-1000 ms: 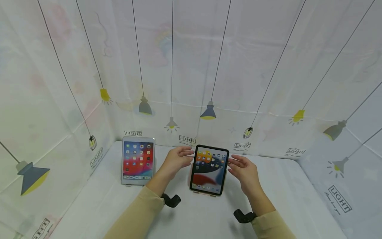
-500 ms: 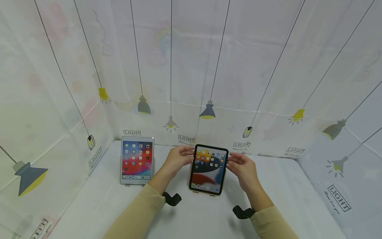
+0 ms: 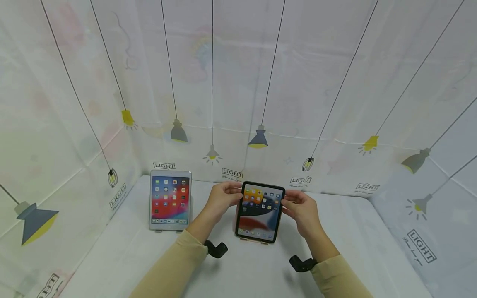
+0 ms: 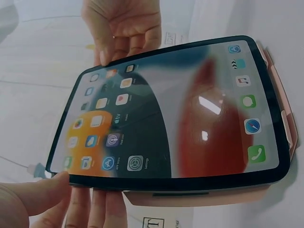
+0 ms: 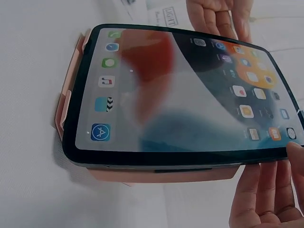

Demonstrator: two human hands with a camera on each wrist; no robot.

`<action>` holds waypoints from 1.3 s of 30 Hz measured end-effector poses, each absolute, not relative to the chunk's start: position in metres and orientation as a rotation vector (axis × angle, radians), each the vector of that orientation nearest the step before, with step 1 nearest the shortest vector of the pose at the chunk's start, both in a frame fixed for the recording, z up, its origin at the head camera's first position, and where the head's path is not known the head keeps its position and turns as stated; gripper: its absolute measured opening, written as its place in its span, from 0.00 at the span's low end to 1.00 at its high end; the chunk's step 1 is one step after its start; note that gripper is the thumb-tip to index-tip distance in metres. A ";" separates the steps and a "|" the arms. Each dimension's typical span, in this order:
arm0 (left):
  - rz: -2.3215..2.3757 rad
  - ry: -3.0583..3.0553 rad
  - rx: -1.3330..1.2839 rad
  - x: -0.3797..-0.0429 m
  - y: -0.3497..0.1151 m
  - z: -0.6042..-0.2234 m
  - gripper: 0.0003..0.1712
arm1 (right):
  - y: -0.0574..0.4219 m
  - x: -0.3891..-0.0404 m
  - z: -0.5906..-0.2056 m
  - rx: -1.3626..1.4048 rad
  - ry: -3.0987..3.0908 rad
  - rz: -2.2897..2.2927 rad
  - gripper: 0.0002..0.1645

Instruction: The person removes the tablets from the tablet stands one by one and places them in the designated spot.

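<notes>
A tablet (image 3: 259, 212) with a black bezel and lit home screen leans on a pink stand (image 4: 289, 121) near the back of the white table. My left hand (image 3: 222, 199) pinches its upper left edge, thumb at the front rim and fingers behind. On the opposite edge, my right hand (image 3: 302, 210) grips it the same way; the right wrist view shows the thumb over the rim and the fingers (image 5: 266, 190) beneath. The tablet's back is hidden, and its lower end is at the stand's lip.
Left of my left arm, a white-framed tablet (image 3: 170, 200) with a lit screen stands on its own holder. A white cloth wall (image 3: 231, 82) printed with hanging lamps closes off the back. Black wrist cameras (image 3: 302, 263) stick out from both wrists.
Both hands have closed in on the black-framed tablet. The right hand has moved left from beside its edge to grip it; the left fingers now pinch the other edge. The white-framed tablet stays put.
</notes>
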State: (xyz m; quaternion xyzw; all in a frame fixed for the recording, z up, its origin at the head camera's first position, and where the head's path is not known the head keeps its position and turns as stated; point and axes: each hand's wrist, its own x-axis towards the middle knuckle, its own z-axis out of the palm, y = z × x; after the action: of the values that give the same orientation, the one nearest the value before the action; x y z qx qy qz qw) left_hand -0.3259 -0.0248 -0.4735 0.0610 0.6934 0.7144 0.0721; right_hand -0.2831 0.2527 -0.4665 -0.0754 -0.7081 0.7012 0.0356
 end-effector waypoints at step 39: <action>2.145 2.205 0.178 -0.307 -0.019 -0.461 0.07 | 0.250 -0.266 -0.456 -0.204 -2.167 2.078 0.17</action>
State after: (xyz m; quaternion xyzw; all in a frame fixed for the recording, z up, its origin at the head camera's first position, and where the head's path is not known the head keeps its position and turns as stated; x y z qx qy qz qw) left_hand -0.3065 -0.0188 -0.4609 0.0576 0.7153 0.6958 0.0300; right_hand -0.2661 0.2503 -0.4558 -0.0676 -0.7185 0.6891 0.0659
